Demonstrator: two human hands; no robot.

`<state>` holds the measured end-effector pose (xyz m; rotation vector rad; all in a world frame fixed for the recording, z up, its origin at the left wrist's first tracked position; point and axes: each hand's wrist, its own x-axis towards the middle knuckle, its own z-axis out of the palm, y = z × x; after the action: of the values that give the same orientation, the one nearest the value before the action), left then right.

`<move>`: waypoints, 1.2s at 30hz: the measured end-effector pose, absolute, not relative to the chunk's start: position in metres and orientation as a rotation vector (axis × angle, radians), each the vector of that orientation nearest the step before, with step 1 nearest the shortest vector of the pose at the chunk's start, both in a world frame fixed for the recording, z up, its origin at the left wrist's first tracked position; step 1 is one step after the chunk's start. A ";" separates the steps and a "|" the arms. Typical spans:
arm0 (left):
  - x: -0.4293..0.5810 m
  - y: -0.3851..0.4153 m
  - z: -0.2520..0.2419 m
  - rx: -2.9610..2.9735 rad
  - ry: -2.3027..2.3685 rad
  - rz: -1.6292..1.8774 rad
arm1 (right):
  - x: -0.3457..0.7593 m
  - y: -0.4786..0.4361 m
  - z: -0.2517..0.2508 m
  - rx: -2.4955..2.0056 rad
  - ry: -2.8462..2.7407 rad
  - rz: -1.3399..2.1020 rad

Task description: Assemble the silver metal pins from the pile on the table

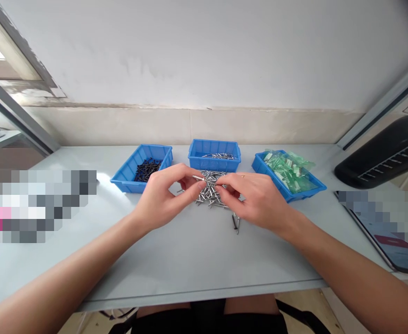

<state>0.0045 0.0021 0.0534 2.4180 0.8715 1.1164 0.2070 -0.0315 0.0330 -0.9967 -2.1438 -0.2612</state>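
Note:
A loose pile of slim silver rivets (209, 192) lies on the grey table between my two hands. My left hand (167, 195) is closed in a pinch, with one silver rivet (198, 178) showing at its fingertips. Over the pile's right side, my right hand (254, 197) has thumb and fingers drawn together at the rivets; what they grip, if anything, is too small to make out. Just below the right hand lie a black screw (234, 221) and a silver piece (238, 226), apart from the pile.
Behind the hands stand three blue bins: the left bin (129, 186) with black screws, the middle bin (214, 163) with silver pieces, the right bin (317, 187) with green packets (290, 174). A black bottle (378, 160) and a phone (381, 232) are at the right.

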 end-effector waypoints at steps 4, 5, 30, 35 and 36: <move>0.004 0.003 0.054 2.420 0.860 1.113 | 0.207 -0.032 0.032 -0.999 -2.133 -0.256; 0.004 0.003 0.054 2.430 0.842 1.089 | 0.207 -0.032 0.032 -0.995 -2.128 -0.258; 0.004 0.008 0.045 2.508 0.768 0.906 | 0.206 -0.034 0.032 -0.907 -2.084 -0.277; 0.005 0.008 0.044 2.516 0.732 0.891 | 0.205 -0.035 0.034 -0.901 -2.169 -0.250; 0.005 0.008 0.043 2.519 0.721 0.889 | 0.204 -0.036 0.035 -0.893 -2.200 -0.240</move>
<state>0.0050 0.0077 0.0432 2.5190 0.7210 0.8895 0.2044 -0.0356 0.0348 -0.8925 -2.2002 -0.2397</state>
